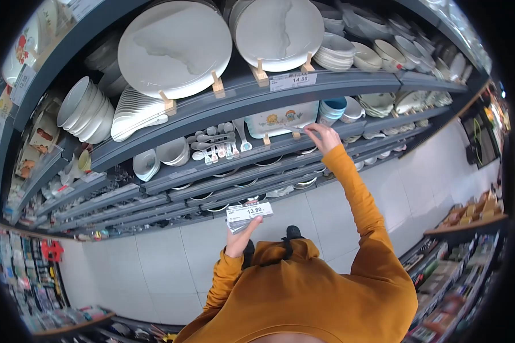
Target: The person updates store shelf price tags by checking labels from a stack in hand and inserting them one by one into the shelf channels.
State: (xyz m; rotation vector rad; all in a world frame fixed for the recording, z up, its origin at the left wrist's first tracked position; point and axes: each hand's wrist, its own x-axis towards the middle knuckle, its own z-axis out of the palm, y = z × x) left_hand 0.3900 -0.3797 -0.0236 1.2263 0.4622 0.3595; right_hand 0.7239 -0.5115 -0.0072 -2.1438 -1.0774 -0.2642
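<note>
My left hand is closed around a small stack of price labels, held over the floor in front of the shelves; the top one reads 13.80. Reaching to the shelf, my right hand pinches a thin, pale price label seen nearly edge-on. That label is in front of a rectangular tray with cartoon figures, propped on small wooden stands. Blue-rimmed cups stand just beyond my right fingers. Left of the tray lie several spoons with patterned handles.
Large round plates stand upright on the shelf above, with stacked bowls to the left. A 14.50 price label sits on that shelf's edge. Lower shelves hold more dishes. Tiled floor lies below, with other display racks behind me.
</note>
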